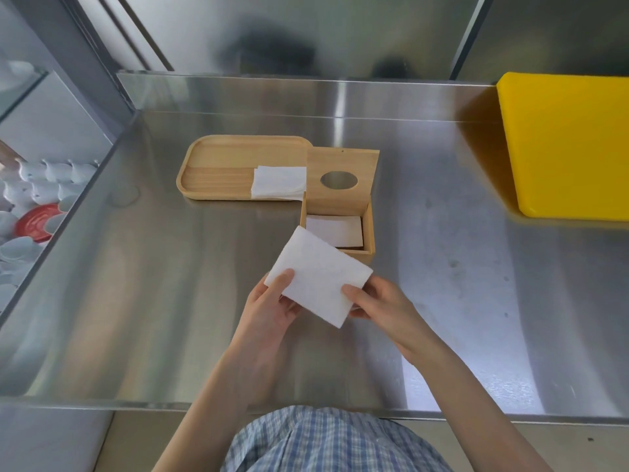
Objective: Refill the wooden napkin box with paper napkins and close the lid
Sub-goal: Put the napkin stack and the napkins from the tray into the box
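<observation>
The wooden napkin box (370,229) sits open on the steel counter, its lid (342,180) with an oval hole standing tilted back behind it. Some white napkins (335,229) lie inside the box. Just in front of the box I hold a folded white napkin stack (318,279) above the counter. My left hand (275,301) grips its left corner and my right hand (374,299) grips its right edge. More napkins (279,182) lie on the right end of a wooden tray (218,165) to the left of the box.
A yellow cutting board (565,148) lies at the right of the counter (170,284). Beyond the counter's left edge, white cups and a red plate (34,223) sit lower down. A steel wall rises behind the counter.
</observation>
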